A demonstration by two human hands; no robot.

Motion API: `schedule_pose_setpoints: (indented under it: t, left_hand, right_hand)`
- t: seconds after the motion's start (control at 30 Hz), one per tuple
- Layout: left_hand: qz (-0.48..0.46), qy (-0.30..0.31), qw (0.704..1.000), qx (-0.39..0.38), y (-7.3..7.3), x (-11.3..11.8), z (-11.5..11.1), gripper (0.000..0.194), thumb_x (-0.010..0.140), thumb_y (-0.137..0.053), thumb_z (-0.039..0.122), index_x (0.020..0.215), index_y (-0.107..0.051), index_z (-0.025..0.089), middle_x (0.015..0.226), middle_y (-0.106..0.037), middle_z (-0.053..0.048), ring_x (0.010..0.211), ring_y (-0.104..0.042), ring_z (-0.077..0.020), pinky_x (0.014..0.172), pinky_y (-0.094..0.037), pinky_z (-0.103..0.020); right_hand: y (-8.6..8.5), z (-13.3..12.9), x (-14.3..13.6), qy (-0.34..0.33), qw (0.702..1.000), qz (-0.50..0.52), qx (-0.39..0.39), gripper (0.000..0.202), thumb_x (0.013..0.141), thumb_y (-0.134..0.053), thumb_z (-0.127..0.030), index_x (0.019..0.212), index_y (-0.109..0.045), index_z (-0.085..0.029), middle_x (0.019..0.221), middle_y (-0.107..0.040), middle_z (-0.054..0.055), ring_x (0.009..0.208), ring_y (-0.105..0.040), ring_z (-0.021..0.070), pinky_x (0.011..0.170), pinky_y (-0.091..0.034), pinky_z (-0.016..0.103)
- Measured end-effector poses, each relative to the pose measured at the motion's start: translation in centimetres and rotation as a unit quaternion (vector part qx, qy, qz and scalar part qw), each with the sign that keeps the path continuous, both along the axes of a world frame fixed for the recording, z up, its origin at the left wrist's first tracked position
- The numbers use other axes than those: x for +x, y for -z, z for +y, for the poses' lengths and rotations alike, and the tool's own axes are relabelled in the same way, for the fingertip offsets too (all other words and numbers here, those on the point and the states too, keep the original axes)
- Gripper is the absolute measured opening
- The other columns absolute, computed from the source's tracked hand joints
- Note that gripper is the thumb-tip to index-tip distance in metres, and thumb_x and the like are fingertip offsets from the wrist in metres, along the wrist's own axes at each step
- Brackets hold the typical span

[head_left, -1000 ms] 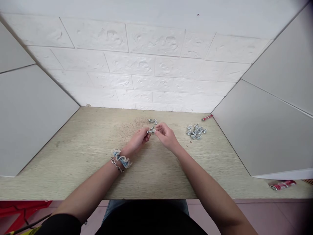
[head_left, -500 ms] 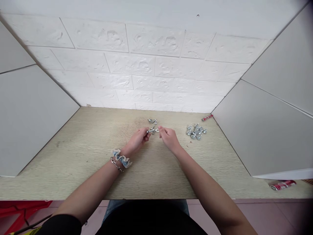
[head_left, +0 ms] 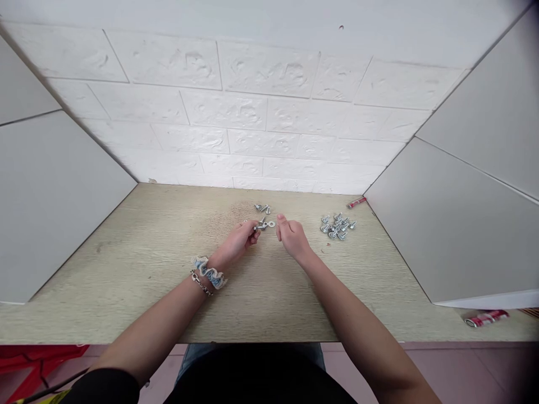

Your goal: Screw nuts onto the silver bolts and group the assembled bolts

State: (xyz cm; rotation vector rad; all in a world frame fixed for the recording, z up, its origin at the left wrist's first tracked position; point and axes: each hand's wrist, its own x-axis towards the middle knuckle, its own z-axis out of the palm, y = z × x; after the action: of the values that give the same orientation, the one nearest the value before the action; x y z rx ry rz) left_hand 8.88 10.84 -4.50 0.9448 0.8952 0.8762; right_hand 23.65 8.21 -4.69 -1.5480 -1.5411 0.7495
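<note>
A silver bolt (head_left: 261,227) is pinched in my left hand (head_left: 238,241), its shank pointing right above the tabletop. Just past the bolt's end a flat round washer (head_left: 272,224) shows, and other small metal pieces close by partly overlap with the bolt. My right hand (head_left: 293,240) is beside the washer on its right, a small gap between them. Its fingers are curled and the thumb is raised; anything inside them is hidden. A few loose bolts (head_left: 264,208) lie just beyond my left hand.
On the right lies a cluster of several bolts with washers (head_left: 338,226). A red battery-like cylinder (head_left: 356,202) rests by the back right corner, another red cylinder (head_left: 486,318) near the front right edge. White panels (head_left: 471,224) flank the wooden tabletop (head_left: 261,303); a brick-patterned wall (head_left: 248,112) closes the back.
My right hand has shifted slightly right, away from the washer, with its thumb lifted. My left hand still holds the bolt, which has tilted a little.
</note>
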Motion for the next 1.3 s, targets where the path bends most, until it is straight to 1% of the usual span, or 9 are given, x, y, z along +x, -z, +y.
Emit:
schedule_pose_setpoints:
  t: [0.13,0.27,0.37,0.47,0.57,0.83,0.93,1.1,1.3]
  left_hand:
    - [-0.016,0.003,1.000,-0.005,0.31,-0.23,0.30,0.023,0.068,-0.055,0.030,0.059,-0.042,0.014,0.055,-0.041,0.003,0.048,-0.036,-0.0048,0.048,-0.031,-0.018]
    - [-0.010,0.019,1.000,0.012,0.39,-0.34,0.31,0.020,0.069,-0.053,0.028,0.059,-0.045,0.013,0.056,-0.041,0.002,0.050,-0.037,-0.0053,0.050,-0.032,-0.018]
    - [0.007,0.024,0.999,0.024,0.19,-0.19,0.11,0.019,0.069,-0.051,0.028,0.059,-0.046,0.013,0.056,-0.041,0.001,0.051,-0.037,-0.0057,0.050,-0.032,-0.018]
    - [0.023,0.012,0.999,0.020,-0.11,0.02,-0.11,0.021,0.069,-0.051,0.030,0.059,-0.044,0.013,0.056,-0.042,0.001,0.050,-0.037,-0.0060,0.048,-0.031,-0.019]
    - [0.020,0.005,1.000,0.015,-0.25,0.12,-0.16,0.022,0.069,-0.051,0.031,0.059,-0.042,0.014,0.056,-0.041,0.001,0.049,-0.036,-0.0059,0.047,-0.030,-0.019]
    - [-0.002,0.034,0.999,0.033,0.23,-0.21,0.11,0.019,0.071,-0.051,0.028,0.061,-0.047,0.012,0.057,-0.040,0.001,0.052,-0.037,-0.0058,0.050,-0.031,-0.018]
    - [0.012,0.035,0.999,0.039,0.22,-0.13,-0.01,0.021,0.072,-0.049,0.029,0.061,-0.047,0.012,0.057,-0.041,0.001,0.051,-0.037,-0.0059,0.049,-0.031,-0.018]
    - [0.033,0.020,0.999,0.023,-0.06,0.11,-0.18,0.023,0.071,-0.050,0.031,0.058,-0.044,0.013,0.055,-0.043,0.001,0.049,-0.036,-0.0065,0.047,-0.030,-0.019]
    - [0.003,0.027,0.999,0.024,0.11,-0.10,0.07,0.021,0.070,-0.052,0.029,0.058,-0.044,0.013,0.056,-0.040,0.002,0.050,-0.037,-0.0061,0.049,-0.031,-0.019]
  right_hand:
    - [-0.29,0.13,-0.06,-0.037,0.998,0.025,0.045,0.024,0.076,-0.050,-0.042,0.080,-0.053,-0.018,0.058,-0.048,-0.004,0.050,-0.040,0.0082,0.050,-0.031,0.020]
    - [0.05,0.39,-0.38,-0.102,0.993,0.034,0.050,0.028,0.071,-0.055,-0.033,0.096,-0.054,-0.021,0.074,-0.054,-0.003,0.053,-0.043,0.0071,0.053,-0.035,0.020]
    - [0.30,0.35,-0.41,-0.105,0.994,-0.005,0.037,0.021,0.075,-0.051,-0.037,0.081,-0.059,-0.019,0.070,-0.056,0.000,0.055,-0.046,0.0091,0.056,-0.035,0.022]
    - [0.36,0.17,-0.17,-0.037,0.997,-0.065,-0.035,0.052,0.085,-0.031,-0.049,0.048,-0.046,-0.016,0.048,-0.046,0.002,0.048,-0.043,0.0109,0.054,-0.032,0.024]
    - [0.22,0.14,0.08,-0.001,0.997,-0.061,-0.051,0.059,0.086,-0.022,-0.053,0.043,-0.039,-0.016,0.045,-0.042,0.003,0.048,-0.042,0.0110,0.053,-0.031,0.024]
    - [0.13,0.41,-0.43,-0.122,0.991,0.044,0.016,0.029,0.071,-0.055,-0.037,0.096,-0.053,-0.021,0.075,-0.056,-0.003,0.052,-0.044,0.0074,0.051,-0.034,0.019]
    - [0.46,0.38,-0.43,-0.111,0.994,0.009,0.007,0.026,0.076,-0.048,-0.042,0.079,-0.057,-0.018,0.066,-0.055,-0.001,0.052,-0.045,0.0089,0.052,-0.033,0.021]
    - [0.52,0.24,0.06,0.015,0.998,-0.052,-0.037,0.061,0.085,-0.021,-0.057,0.043,-0.039,-0.017,0.043,-0.040,0.002,0.045,-0.040,0.0110,0.050,-0.030,0.024]
    - [0.15,0.41,-0.18,-0.079,0.996,0.037,0.010,0.032,0.074,-0.052,-0.045,0.092,-0.055,-0.019,0.068,-0.054,-0.002,0.054,-0.045,0.0085,0.053,-0.035,0.021]
